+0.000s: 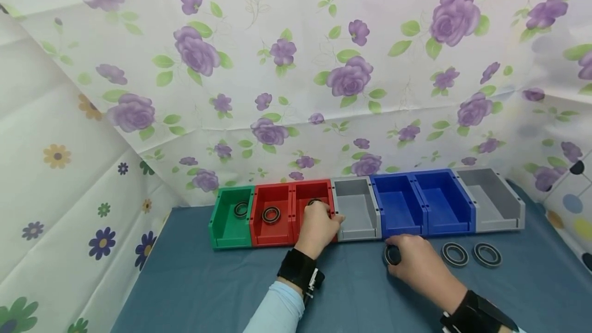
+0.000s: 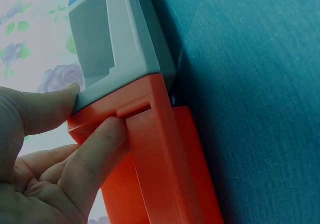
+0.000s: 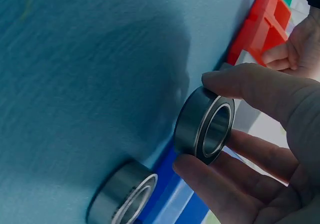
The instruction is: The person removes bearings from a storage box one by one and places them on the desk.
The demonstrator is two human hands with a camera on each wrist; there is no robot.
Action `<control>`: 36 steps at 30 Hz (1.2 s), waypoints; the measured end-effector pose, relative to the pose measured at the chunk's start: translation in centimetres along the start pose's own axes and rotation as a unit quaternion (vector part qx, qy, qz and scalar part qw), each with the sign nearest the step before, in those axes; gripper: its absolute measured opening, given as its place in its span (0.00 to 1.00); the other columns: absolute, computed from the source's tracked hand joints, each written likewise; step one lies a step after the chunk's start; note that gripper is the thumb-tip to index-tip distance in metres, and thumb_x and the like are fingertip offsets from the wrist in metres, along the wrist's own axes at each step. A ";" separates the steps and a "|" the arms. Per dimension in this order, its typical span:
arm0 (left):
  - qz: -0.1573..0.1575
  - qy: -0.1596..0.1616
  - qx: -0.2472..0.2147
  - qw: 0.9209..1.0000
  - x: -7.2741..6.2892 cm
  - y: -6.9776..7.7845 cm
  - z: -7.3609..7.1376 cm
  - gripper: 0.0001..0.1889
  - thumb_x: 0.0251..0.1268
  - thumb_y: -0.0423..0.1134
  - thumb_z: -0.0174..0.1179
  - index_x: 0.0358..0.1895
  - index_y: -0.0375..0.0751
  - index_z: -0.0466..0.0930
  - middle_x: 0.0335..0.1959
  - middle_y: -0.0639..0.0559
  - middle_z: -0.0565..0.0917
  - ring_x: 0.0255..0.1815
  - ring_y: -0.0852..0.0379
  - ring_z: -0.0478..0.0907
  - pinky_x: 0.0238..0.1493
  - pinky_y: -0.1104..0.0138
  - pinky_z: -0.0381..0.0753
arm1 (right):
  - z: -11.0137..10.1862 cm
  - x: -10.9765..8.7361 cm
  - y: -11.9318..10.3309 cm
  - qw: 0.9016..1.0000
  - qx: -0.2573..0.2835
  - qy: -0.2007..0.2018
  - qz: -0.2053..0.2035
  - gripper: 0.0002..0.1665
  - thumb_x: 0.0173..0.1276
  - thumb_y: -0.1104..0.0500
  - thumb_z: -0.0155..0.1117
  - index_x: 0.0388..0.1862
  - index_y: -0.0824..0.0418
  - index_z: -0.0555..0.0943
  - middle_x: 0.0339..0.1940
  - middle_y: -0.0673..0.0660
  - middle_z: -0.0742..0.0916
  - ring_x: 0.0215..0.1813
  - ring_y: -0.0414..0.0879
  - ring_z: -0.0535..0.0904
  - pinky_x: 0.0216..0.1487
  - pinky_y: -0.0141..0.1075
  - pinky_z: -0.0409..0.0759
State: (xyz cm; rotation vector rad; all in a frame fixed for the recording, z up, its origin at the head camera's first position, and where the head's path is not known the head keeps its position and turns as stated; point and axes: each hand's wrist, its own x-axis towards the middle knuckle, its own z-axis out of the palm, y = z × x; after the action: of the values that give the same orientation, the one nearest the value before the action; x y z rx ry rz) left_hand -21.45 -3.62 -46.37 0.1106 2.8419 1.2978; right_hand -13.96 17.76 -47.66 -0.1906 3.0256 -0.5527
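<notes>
My left hand (image 1: pixel 320 224) reaches into the second red bin (image 2: pixel 120 194). In the left wrist view its thumb lies at the edge beside the grey bin (image 2: pixel 135 48), and its extended fingers are inside the red wall. Just past those fingers, a ball bearing (image 1: pixel 314 201) shows partly in the same bin. My right hand (image 1: pixel 418 261) pinches another ball bearing (image 3: pixel 197 129) on edge between thumb and fingers, in front of the blue bins (image 1: pixel 400 209). Beside it in the right wrist view lies a further bearing (image 3: pixel 122 196) on the blue cloth.
A green bin (image 1: pixel 226 235) and the first red bin (image 1: pixel 273 234) each hold one bearing. At the row's right end stands a second grey bin (image 1: pixel 495 199). Two bearings, one left (image 1: pixel 455 255) and one right (image 1: pixel 487 255), lie on the cloth. A flowered sheet (image 1: pixel 296 91) hangs behind.
</notes>
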 end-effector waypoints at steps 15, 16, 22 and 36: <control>-0.003 0.001 0.001 1.000 0.3 0.0 0.1 0.12 0.55 0.45 0.66 0.21 0.45 0.79 0.14 0.50 0.69 0.16 0.56 0.71 0.16 0.67 0.68 | 0.8 0.3 0.6 0.999 -0.012 -0.033 0.008 0.32 0.37 0.53 0.80 0.46 0.56 0.83 0.42 0.55 0.86 0.46 0.50 0.82 0.45 0.53 0.77; -0.004 0.001 0.001 1.000 0.3 0.0 0.1 0.11 0.55 0.46 0.66 0.21 0.45 0.79 0.15 0.49 0.69 0.16 0.56 0.71 0.16 0.67 0.68 | 0.8 0.3 0.5 0.999 -0.013 -0.035 0.008 0.32 0.37 0.53 0.80 0.46 0.56 0.83 0.43 0.55 0.86 0.46 0.50 0.82 0.45 0.53 0.77; -0.003 0.001 -0.003 1.000 0.2 0.0 0.1 0.10 0.55 0.46 0.66 0.25 0.43 0.81 0.15 0.49 0.70 0.18 0.56 0.71 0.17 0.67 0.69 | 0.7 0.3 0.4 0.999 -0.016 -0.042 0.012 0.32 0.37 0.52 0.80 0.46 0.57 0.82 0.43 0.56 0.86 0.46 0.50 0.82 0.45 0.53 0.77; -0.008 0.002 -0.004 1.000 0.1 -0.3 0.3 0.11 0.54 0.46 0.67 0.25 0.43 0.81 0.17 0.49 0.71 0.19 0.56 0.72 0.18 0.68 0.70 | 0.5 0.1 0.0 0.999 -0.016 -0.045 0.019 0.30 0.40 0.53 0.79 0.46 0.58 0.83 0.43 0.55 0.87 0.46 0.50 0.83 0.45 0.52 0.78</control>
State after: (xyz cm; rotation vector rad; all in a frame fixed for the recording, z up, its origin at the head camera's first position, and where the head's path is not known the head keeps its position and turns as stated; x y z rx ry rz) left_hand -21.57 -3.62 -46.76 0.0849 2.8335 1.3078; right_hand -13.99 17.56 -48.18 -0.1556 2.9465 -0.4796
